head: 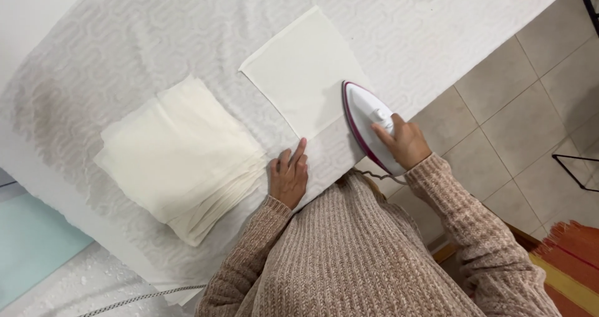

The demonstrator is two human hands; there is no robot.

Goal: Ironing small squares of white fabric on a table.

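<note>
Sweater sleeves [349,254] hide both wrists; right hand [407,143] grips iron [369,125] at table's [125,36] edge, left hand [289,176] flat beside cloth [306,73].

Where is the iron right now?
In the head view, the iron sits right of centre under the right hand, at the near edge of the single flat cloth, by the table's edge.

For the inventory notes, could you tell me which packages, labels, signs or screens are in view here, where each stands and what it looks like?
None in view: only plain cloths, a white and magenta iron under the right hand, and the left hand flat on the white textured cover.
</note>
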